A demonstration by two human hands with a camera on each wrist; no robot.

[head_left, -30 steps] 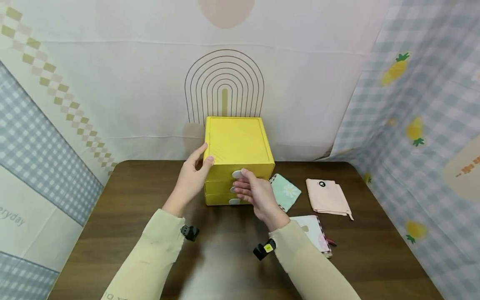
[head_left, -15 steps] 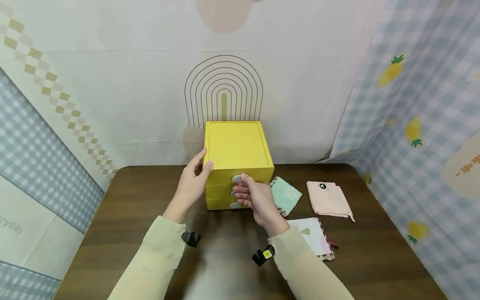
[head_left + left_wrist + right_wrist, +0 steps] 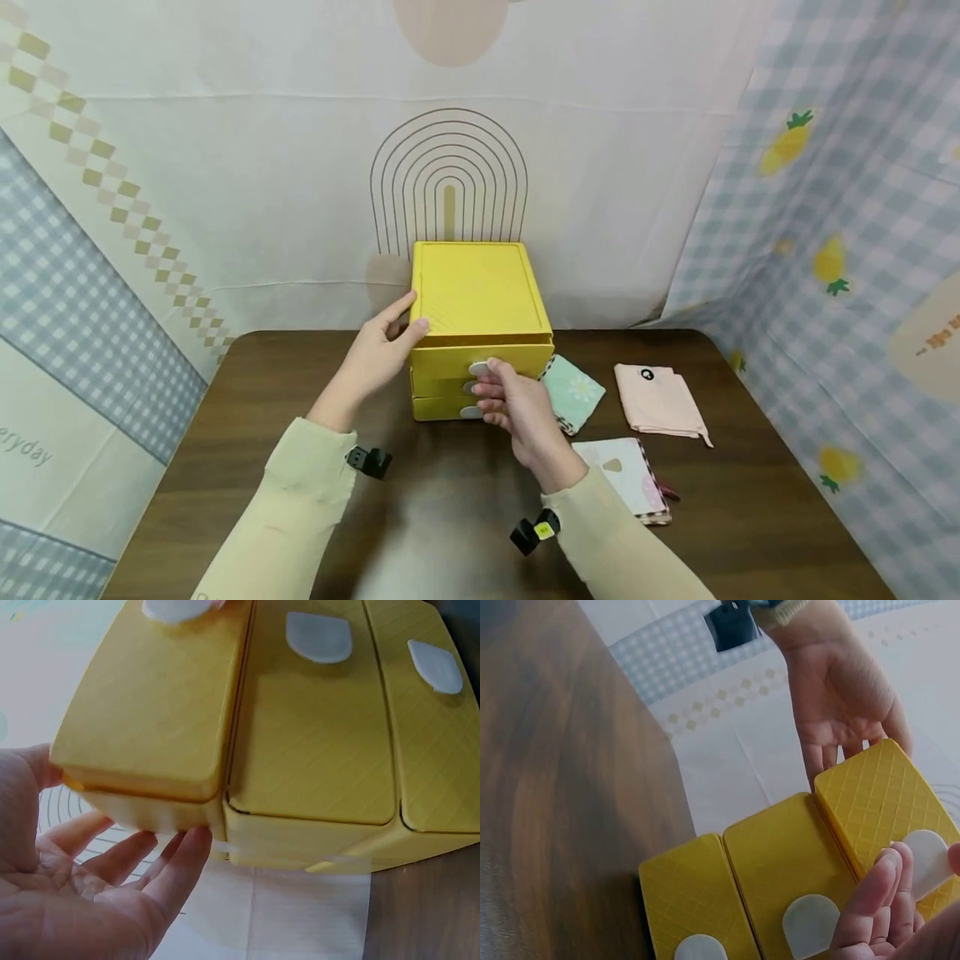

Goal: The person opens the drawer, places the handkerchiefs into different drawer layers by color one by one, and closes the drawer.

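Note:
A yellow chest of three drawers point(image 3: 480, 287) stands at the back of the table. Its top drawer point(image 3: 442, 362) is pulled out a little, leaving a narrow dark gap under the top panel. My right hand point(image 3: 525, 412) pinches that drawer's white handle point(image 3: 925, 862) between thumb and fingers. On the chest's left side rest the fingertips of my left hand point(image 3: 378, 350), the thumb on its top front edge. In the left wrist view those fingers point(image 3: 180, 874) lie extended against the side. Below, the middle drawer point(image 3: 311, 720) and bottom drawer point(image 3: 427, 727) are closed.
Right of the chest lie a folded green cloth with a daisy point(image 3: 573, 396), a folded pink cloth point(image 3: 660, 400) and a white folded cloth point(image 3: 622, 475). A patterned curtain point(image 3: 300, 167) hangs directly behind the table point(image 3: 285, 475).
The top drawer has slid slightly out toward me, with my right hand pulling its handle. My left hand has stayed on the chest's left side.

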